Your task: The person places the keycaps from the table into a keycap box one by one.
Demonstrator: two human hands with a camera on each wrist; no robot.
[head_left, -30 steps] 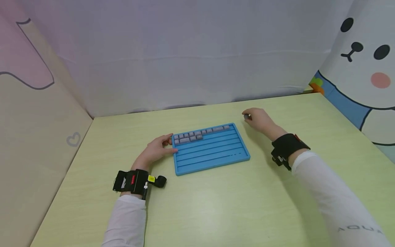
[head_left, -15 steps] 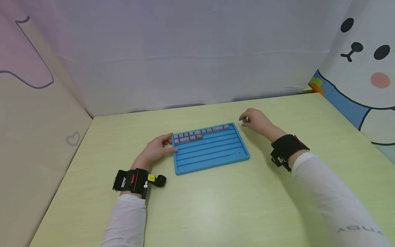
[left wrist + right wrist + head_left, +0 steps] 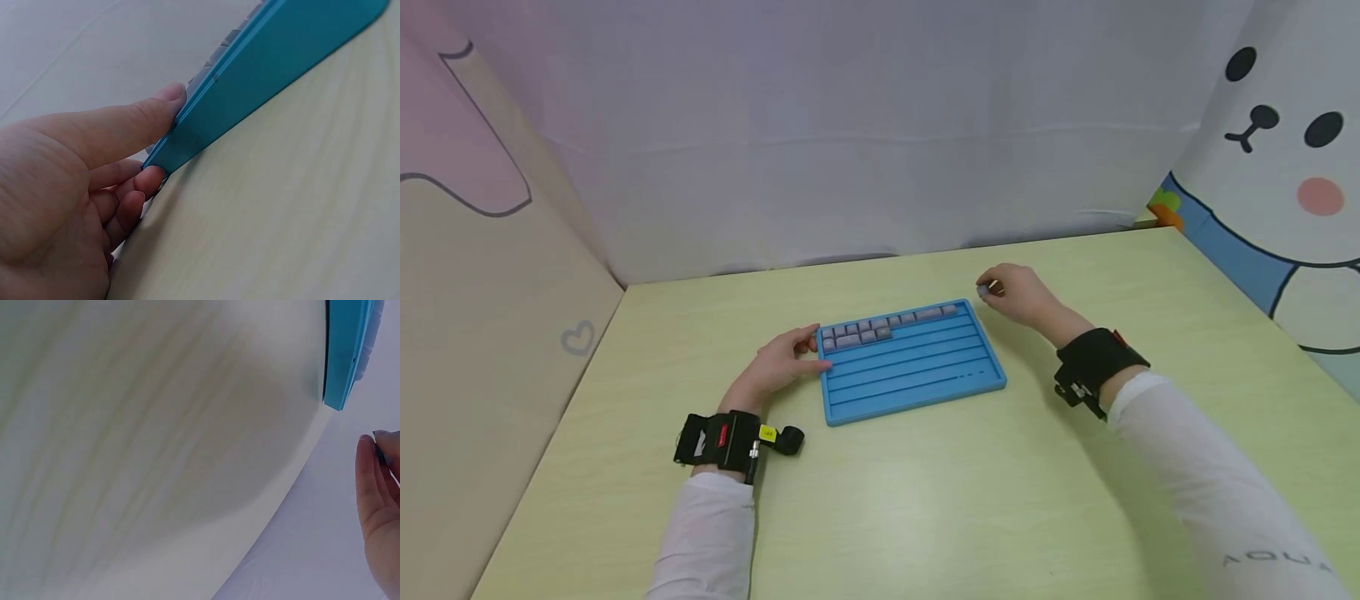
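A blue keycap tray [image 3: 917,367] with ridged rows lies on the table. Along its far edge sits a full row of grey keycaps [image 3: 850,340], with a shorter row below at the left. My left hand [image 3: 778,362] holds the tray's left end. In the left wrist view the thumb is on the rim and the fingers are curled at the corner. Just beyond the far right corner, my right hand [image 3: 1018,293] pinches a small grey keycap [image 3: 982,290] between thumb and fingertips. The right wrist view shows only a dark sliver of that keycap.
The pale wooden table [image 3: 880,517] extends around the tray. A light cloth [image 3: 865,133] hangs behind its back edge. At the left stands a beige panel [image 3: 497,333], and a cartoon-printed panel [image 3: 1300,275] is at the right.
My right hand has moved slightly left, towards the tray's far right corner, with the keycap between its fingers. The left hand and the tray have kept their places.
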